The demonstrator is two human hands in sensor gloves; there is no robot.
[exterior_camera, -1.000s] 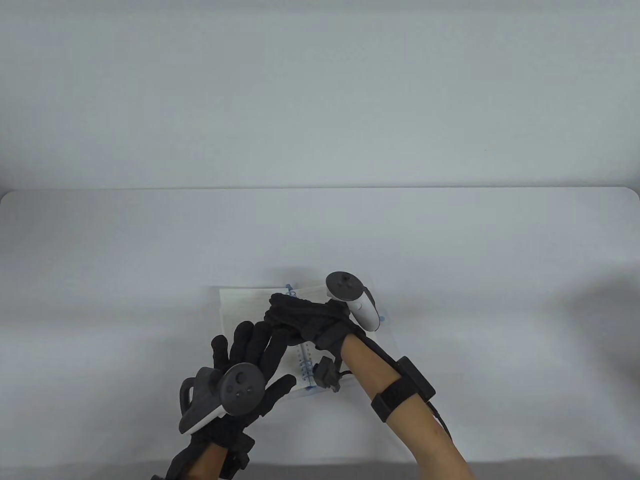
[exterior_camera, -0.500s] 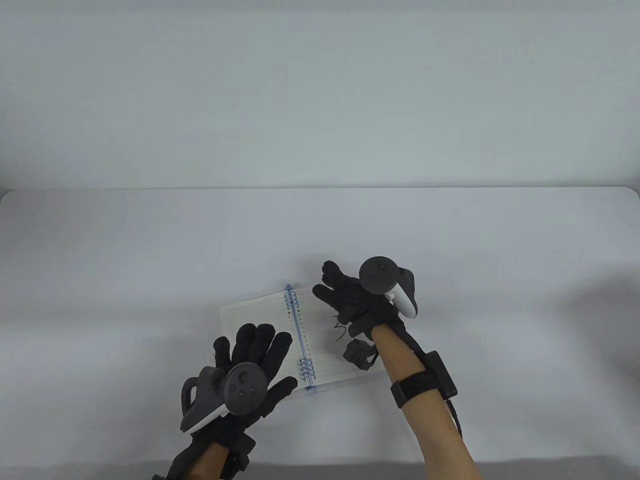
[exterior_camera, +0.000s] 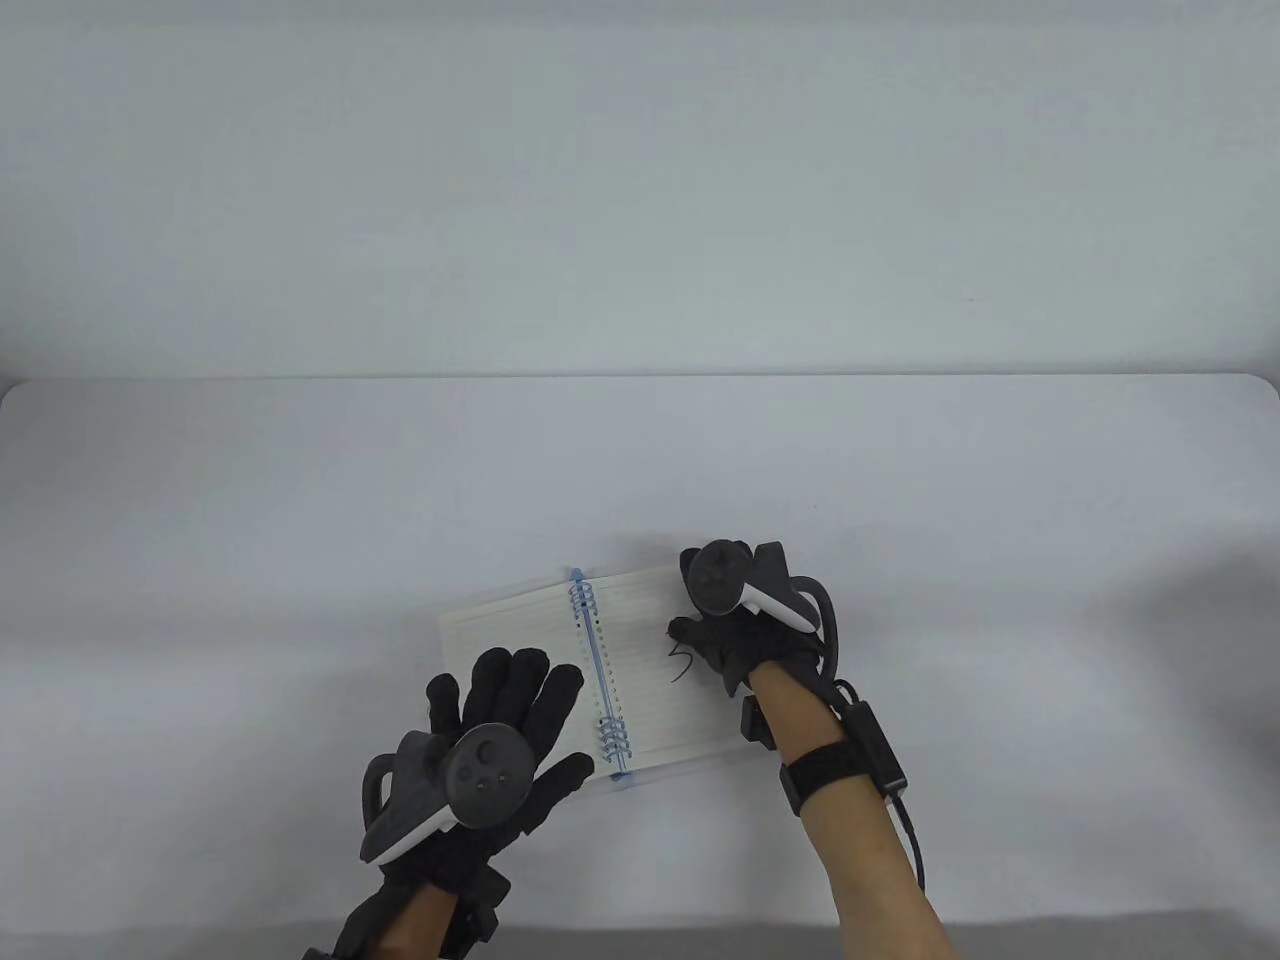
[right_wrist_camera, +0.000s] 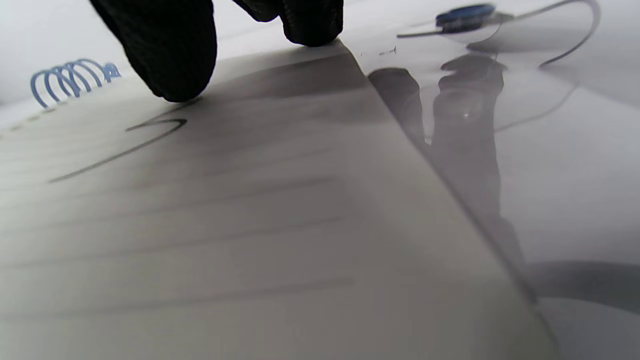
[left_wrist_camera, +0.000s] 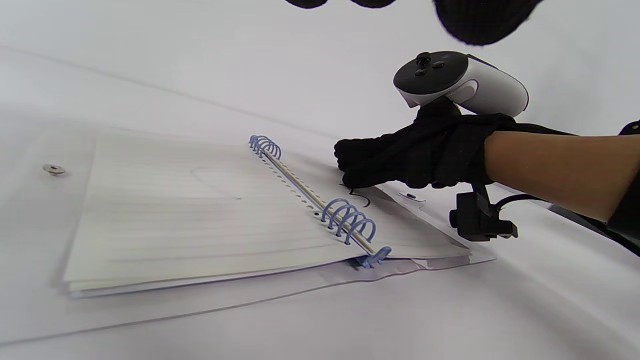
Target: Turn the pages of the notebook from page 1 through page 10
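Observation:
An open spiral notebook [exterior_camera: 640, 660] with blue rings lies flat on the white table; it also shows in the left wrist view [left_wrist_camera: 200, 210]. Its right page [right_wrist_camera: 225, 225] bears a handwritten 5 [exterior_camera: 680, 662]. My left hand [exterior_camera: 505, 700] lies flat with spread fingers on the lower left page. My right hand [exterior_camera: 720, 640] rests on the right page near its outer edge, fingers curled down, fingertips [right_wrist_camera: 165, 65] touching the paper beside the 5. In the left wrist view the right hand [left_wrist_camera: 400, 160] sits low on the page. Neither hand holds a page.
A clear plastic cover [left_wrist_camera: 150, 310] with a snap button [left_wrist_camera: 53, 169] spreads under the notebook; its right flap [right_wrist_camera: 475, 100] shows a blue snap [right_wrist_camera: 465, 15]. The white table [exterior_camera: 640, 470] stretches all around, with a pale wall behind.
My right hand carried a page across to the left, let it fall flat, then swung back right and came down on the right page's outer part. The left hand stayed put.

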